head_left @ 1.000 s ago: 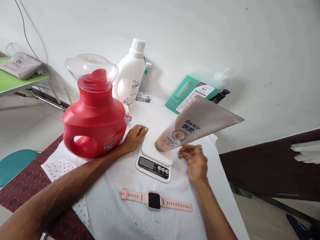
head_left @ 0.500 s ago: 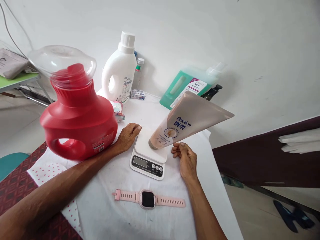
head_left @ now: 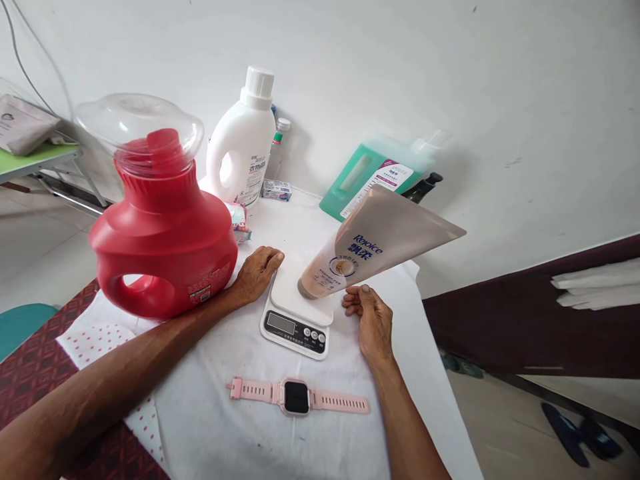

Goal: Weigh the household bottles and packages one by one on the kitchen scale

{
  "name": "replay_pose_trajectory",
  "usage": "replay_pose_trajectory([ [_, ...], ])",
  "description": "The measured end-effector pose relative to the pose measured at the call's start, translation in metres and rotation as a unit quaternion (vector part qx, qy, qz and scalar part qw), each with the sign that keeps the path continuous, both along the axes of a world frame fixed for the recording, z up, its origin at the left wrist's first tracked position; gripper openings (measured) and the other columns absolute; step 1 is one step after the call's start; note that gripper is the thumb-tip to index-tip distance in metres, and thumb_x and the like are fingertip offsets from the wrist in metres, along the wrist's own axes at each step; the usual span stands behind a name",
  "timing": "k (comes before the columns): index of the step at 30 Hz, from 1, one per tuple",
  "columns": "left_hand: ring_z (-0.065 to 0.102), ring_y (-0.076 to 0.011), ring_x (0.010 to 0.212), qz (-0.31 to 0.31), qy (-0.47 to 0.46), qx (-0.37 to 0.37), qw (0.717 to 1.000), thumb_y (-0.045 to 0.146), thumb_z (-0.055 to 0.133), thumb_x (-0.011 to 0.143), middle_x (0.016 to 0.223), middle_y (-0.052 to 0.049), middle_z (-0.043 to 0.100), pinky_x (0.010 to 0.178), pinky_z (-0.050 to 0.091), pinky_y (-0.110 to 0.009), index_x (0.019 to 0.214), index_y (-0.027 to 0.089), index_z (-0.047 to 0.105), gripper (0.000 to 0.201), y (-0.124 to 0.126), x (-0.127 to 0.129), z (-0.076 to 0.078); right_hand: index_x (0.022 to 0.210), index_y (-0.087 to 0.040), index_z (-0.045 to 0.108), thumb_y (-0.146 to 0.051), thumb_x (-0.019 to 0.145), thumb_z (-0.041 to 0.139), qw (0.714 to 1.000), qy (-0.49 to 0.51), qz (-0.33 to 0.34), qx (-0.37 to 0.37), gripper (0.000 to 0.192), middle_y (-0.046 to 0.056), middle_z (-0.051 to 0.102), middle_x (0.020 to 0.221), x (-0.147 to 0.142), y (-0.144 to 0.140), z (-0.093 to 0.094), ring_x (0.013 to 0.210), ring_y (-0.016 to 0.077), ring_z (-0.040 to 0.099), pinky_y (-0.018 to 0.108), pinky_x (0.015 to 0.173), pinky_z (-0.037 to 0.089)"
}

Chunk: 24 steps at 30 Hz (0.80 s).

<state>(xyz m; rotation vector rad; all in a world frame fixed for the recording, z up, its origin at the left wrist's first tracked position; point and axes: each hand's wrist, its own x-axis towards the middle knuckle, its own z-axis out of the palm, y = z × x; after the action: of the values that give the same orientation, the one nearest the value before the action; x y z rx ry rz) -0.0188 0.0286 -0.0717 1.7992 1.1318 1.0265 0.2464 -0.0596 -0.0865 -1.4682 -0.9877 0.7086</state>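
Fingers of the right hand (head_left: 371,319) curl beneath a beige tube (head_left: 373,249) (cap-down, tilted) on the scale (head_left: 295,324); left hand (head_left: 256,272) lies flat.

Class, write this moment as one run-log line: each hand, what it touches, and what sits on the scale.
left hand: resting at scale edge | right hand: beside tube, contact unclear | tube: cap-down on scale, tilted | watch: flat on cloth

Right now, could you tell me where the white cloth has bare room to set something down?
Free cloth lies in front of the pink watch, and between the scale and the teal bottle. It is crowded around the scale: left hand, right hand, tube and red jug.
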Motion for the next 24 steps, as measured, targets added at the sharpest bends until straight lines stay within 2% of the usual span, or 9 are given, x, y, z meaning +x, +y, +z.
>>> replay_pose_trajectory([
  [9, 0.062, -0.0201, 0.093, -0.002, -0.01, 0.002, 1.0, 0.039, 0.041, 0.106, 0.096, -0.004, 0.066, 0.091, 0.048, -0.034, 0.095, 0.022, 0.062, 0.029, 0.001, 0.001, -0.001, 0.088, -0.018, 0.075, -0.07, 0.091, 0.064, 1.0, -0.006, 0.011, -0.003, 0.054, 0.005, 0.067, 0.076, -0.002, -0.001, 0.004, 0.065, 0.0144, 0.056, 0.027, 0.057, 0.041],
  [13, 0.063, -0.0207, 0.094, 0.0, -0.021, -0.011, 1.0, 0.041, 0.041, 0.106, 0.099, -0.005, 0.067, 0.088, 0.049, -0.035, 0.096, 0.022, 0.062, 0.03, 0.002, 0.001, -0.002, 0.102, -0.022, 0.074, -0.067, 0.089, 0.068, 0.997, -0.039, 0.069, 0.018, 0.047, 0.007, 0.07, 0.096, -0.009, -0.006, 0.023, 0.08, 0.018, 0.061, 0.028, 0.06, 0.044],
  [16, 0.063, -0.0207, 0.093, 0.0, -0.015, -0.008, 1.0, 0.041, 0.04, 0.106, 0.099, -0.005, 0.067, 0.089, 0.048, -0.035, 0.096, 0.021, 0.062, 0.031, 0.002, 0.001, -0.002, 0.112, -0.026, 0.07, -0.063, 0.078, 0.08, 0.991, -0.081, 0.105, 0.029, 0.051, 0.005, 0.069, 0.103, -0.019, -0.007, 0.046, 0.093, 0.0224, 0.063, 0.03, 0.067, 0.05],
  [18, 0.063, -0.0204, 0.093, 0.001, -0.01, -0.006, 1.0, 0.041, 0.04, 0.107, 0.098, -0.005, 0.067, 0.09, 0.047, -0.035, 0.097, 0.021, 0.063, 0.032, 0.001, 0.001, -0.001, 0.115, -0.026, 0.067, -0.058, 0.072, 0.087, 0.987, -0.104, 0.121, 0.001, 0.057, 0.002, 0.068, 0.095, -0.028, -0.004, 0.059, 0.085, 0.0213, 0.063, 0.03, 0.066, 0.05],
  [21, 0.062, -0.0201, 0.094, 0.004, -0.009, -0.006, 1.0, 0.041, 0.039, 0.107, 0.098, -0.005, 0.067, 0.09, 0.047, -0.034, 0.098, 0.021, 0.063, 0.032, 0.001, 0.0, -0.002, 0.111, -0.023, 0.066, -0.054, 0.066, 0.092, 0.983, -0.129, 0.113, -0.066, 0.06, -0.002, 0.066, 0.076, -0.042, 0.003, 0.07, 0.063, 0.0158, 0.054, 0.029, 0.056, 0.045],
  [24, 0.062, -0.0203, 0.093, 0.003, -0.012, -0.003, 1.0, 0.041, 0.04, 0.107, 0.098, -0.005, 0.067, 0.089, 0.047, -0.035, 0.098, 0.021, 0.063, 0.032, 0.002, 0.001, -0.003, 0.099, -0.018, 0.069, -0.06, 0.062, 0.092, 0.985, -0.121, 0.094, -0.081, 0.06, 0.002, 0.07, 0.076, -0.053, 0.009, 0.074, 0.056, 0.0131, 0.049, 0.028, 0.05, 0.042],
])
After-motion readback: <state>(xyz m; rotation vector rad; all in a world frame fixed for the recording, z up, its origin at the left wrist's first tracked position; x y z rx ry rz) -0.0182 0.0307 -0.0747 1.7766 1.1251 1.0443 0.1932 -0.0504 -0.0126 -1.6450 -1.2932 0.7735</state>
